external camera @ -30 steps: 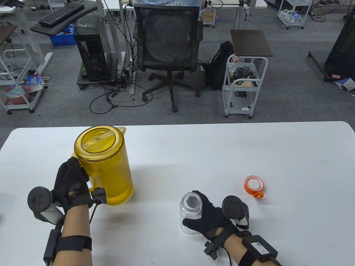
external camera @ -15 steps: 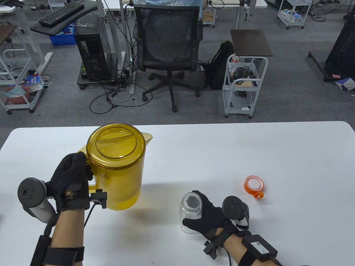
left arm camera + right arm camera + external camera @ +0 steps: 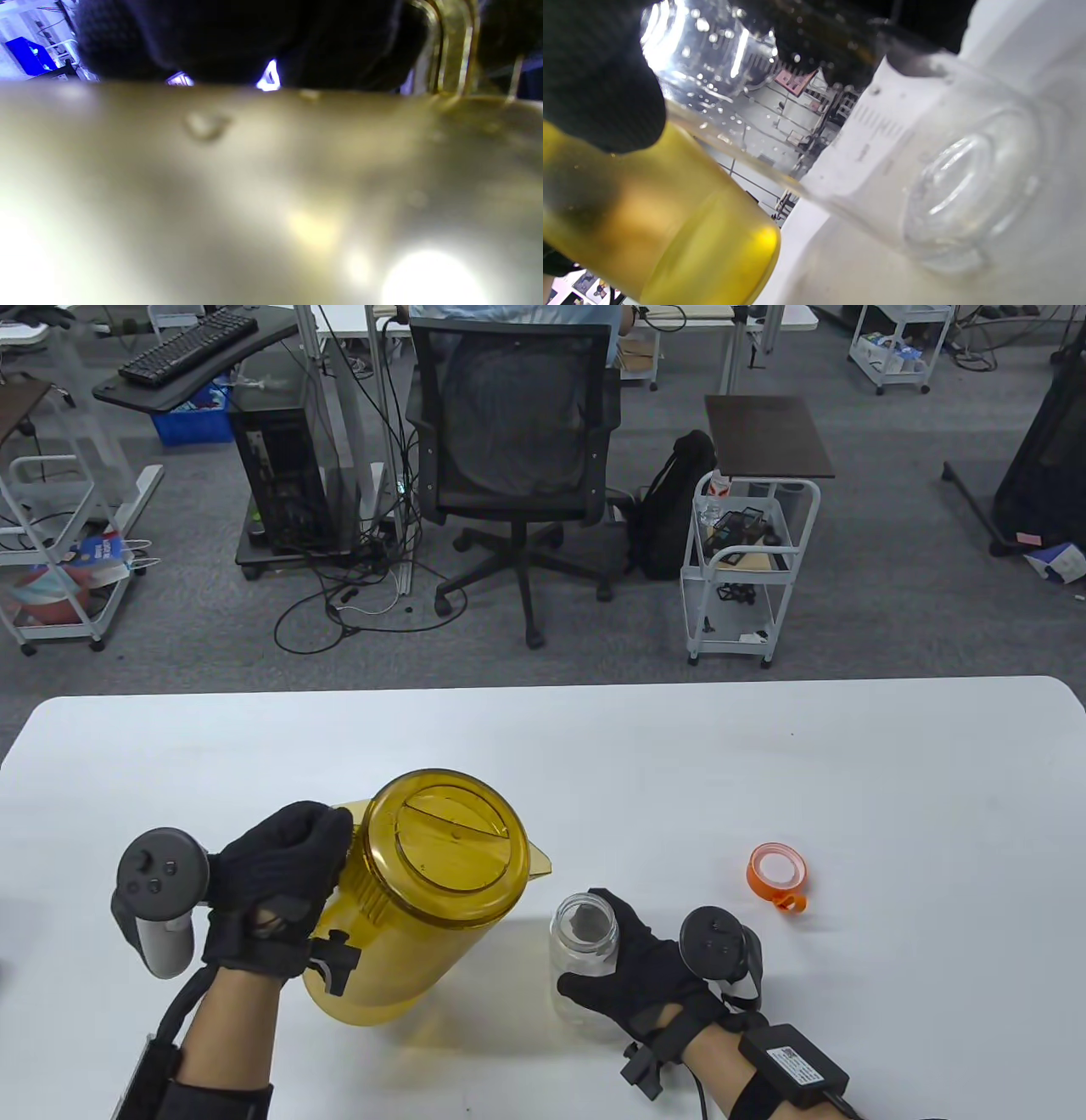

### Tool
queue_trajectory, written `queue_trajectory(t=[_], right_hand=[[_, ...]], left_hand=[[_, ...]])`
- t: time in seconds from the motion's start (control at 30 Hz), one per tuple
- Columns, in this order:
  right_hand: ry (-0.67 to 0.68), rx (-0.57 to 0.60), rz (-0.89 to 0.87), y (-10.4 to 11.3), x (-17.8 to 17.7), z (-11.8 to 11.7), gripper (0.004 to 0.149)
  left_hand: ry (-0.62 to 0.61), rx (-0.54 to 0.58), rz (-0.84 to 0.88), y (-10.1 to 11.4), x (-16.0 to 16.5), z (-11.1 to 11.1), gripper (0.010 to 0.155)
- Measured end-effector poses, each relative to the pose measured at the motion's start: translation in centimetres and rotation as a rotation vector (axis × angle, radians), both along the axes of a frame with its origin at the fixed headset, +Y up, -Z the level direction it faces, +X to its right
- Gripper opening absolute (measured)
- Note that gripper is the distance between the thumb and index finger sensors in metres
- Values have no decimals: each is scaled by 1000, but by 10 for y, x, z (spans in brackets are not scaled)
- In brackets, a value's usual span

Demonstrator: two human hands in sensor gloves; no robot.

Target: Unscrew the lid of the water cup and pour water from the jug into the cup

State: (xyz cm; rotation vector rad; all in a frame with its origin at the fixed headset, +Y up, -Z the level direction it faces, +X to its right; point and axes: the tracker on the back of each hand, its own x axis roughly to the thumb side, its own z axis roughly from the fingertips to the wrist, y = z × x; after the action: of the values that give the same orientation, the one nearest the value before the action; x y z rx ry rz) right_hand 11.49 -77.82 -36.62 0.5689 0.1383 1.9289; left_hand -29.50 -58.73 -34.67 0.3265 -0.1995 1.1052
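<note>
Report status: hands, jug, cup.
Left hand grips jug handle, jug tilted, spout near cup. Right hand holds cup, lid off. Nothing between.

Left hand (image 3: 276, 882) grips handle of amber jug (image 3: 424, 899); jug lifted off white bench (image 3: 764, 763), tilted, lid on, spout pointing right toward clear cup (image 3: 584, 954). Spout close to cup mouth, not touching it. Cup upright on bench, mouth open, right hand (image 3: 649, 976) wrapped round its side. Orange lid (image 3: 777, 872) lies flat on bench, apart from cup, to its right. Shadow under jug.
</note>
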Motion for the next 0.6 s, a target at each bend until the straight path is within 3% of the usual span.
queue_trajectory(t=[0.6], right_hand=[[-4,7,12,0,-1,0,107]], left_hand=[[-44,-16,-305,22,50,-4,63]])
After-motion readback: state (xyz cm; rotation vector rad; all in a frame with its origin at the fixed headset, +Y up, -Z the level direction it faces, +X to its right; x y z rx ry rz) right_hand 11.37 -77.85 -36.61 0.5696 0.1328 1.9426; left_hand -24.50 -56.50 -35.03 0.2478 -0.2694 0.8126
